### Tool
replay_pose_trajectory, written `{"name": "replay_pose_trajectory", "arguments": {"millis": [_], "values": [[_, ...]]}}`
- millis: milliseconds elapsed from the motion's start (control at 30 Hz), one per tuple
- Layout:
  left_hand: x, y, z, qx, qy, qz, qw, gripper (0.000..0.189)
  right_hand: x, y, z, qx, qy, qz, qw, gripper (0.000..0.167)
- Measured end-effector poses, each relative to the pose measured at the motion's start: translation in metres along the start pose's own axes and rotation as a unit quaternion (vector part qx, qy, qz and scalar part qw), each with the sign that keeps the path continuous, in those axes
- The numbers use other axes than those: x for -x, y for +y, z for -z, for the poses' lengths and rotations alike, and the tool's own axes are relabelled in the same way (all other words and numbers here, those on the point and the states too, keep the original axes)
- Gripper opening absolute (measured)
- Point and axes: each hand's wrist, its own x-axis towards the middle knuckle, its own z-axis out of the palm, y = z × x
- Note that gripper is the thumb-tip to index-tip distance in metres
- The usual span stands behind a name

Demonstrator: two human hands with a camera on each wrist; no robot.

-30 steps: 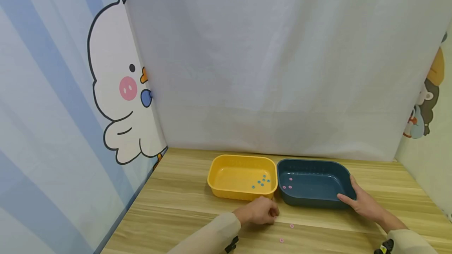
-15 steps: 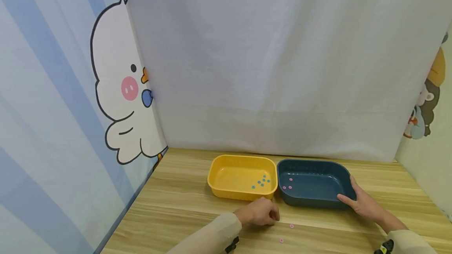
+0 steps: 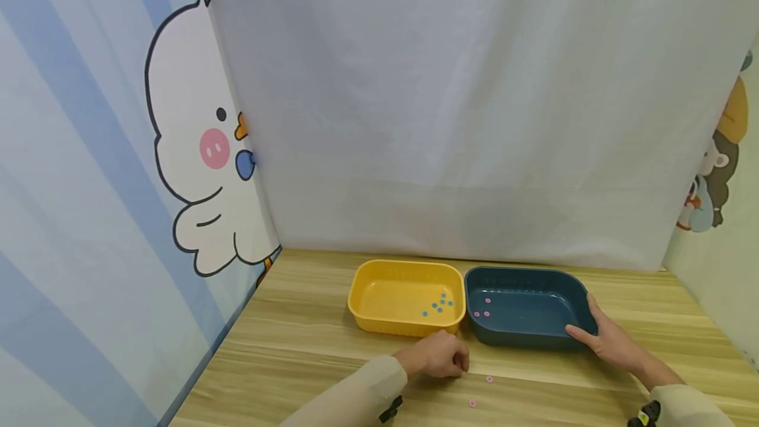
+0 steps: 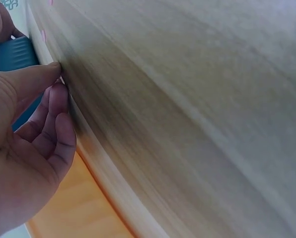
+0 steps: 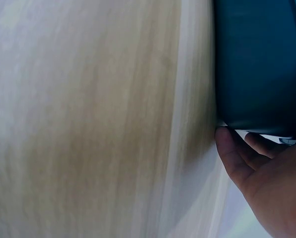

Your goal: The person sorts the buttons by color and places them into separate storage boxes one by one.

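Note:
My left hand [image 3: 441, 353] is low over the table in front of the yellow bin [image 3: 385, 329], thumb and forefinger pinched together at the tabletop. A sliver of a small pink ring shows between those fingertips in the left wrist view; the rest is hidden. To its right, a pink ring [image 3: 489, 379] and another pink ring [image 3: 472, 404] lie on the wood. My right hand [image 3: 615, 344] grips the right end of the dark blue bin [image 3: 528, 340], thumb at the front rim and fingers around the end. Three pink rings [image 3: 477, 313] lie in that bin.
Several small blue rings [image 3: 440, 310] lie in the right part of the yellow bin. Both bins stand side by side, near the grey curtain [image 3: 450, 117] behind the wooden table [image 3: 284, 348]. A printed cloth wall [image 3: 83, 183] borders the left.
Hardly anything differs: the left hand keeps its pinch at nearly the same spot, and the right hand stays on the dark blue bin. The rings have not moved.

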Motion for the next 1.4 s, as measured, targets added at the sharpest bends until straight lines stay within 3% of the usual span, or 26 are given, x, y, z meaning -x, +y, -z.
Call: {"name": "replay_pose_trajectory", "arguments": {"millis": [433,700,1033,1167,1400], "values": [[0.001,0.0,0.002,-0.011,0.018,-0.027,0.9994,0.008,-0.002,0.0,0.0,-0.006,0.006,0.009,0.9999,0.097],[0.004,0.0,0.002,0.009,0.022,-0.045,0.9987,0.007,0.001,-0.002,-0.001,0.001,0.001,0.001,1.0,0.097],[0.006,0.005,0.019,0.035,0.007,-0.035,0.9988,0.004,0.001,-0.003,0.0,-0.007,-0.002,0.001,1.0,0.097],[0.005,0.006,0.028,0.027,0.013,-0.042,0.9987,0.004,0.001,-0.003,0.0,-0.003,-0.001,0.0,1.0,0.097],[0.002,0.011,0.042,0.051,0.03,-0.041,0.9974,0.004,0.002,-0.005,0.0,-0.003,-0.001,-0.001,1.0,0.097]]}}
